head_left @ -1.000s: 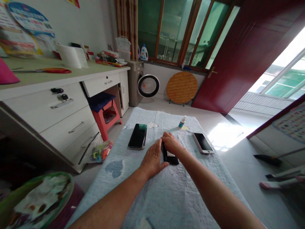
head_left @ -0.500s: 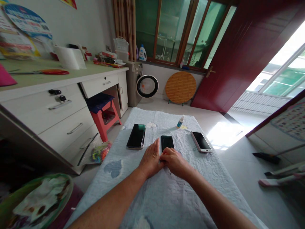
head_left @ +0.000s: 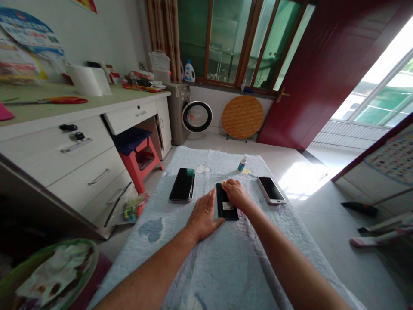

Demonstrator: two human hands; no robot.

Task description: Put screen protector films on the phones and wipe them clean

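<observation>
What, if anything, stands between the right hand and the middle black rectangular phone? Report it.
A small orange piece, held by the right hand at the far end of the middle phone; nothing else shows between.

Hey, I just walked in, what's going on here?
A person's right hand holds a small orange thing against the far end of the middle phone. The left hand lies along that phone's left side. It all rests on a pale blue cloth, with a left phone, a right phone and a small bottle around.
</observation>
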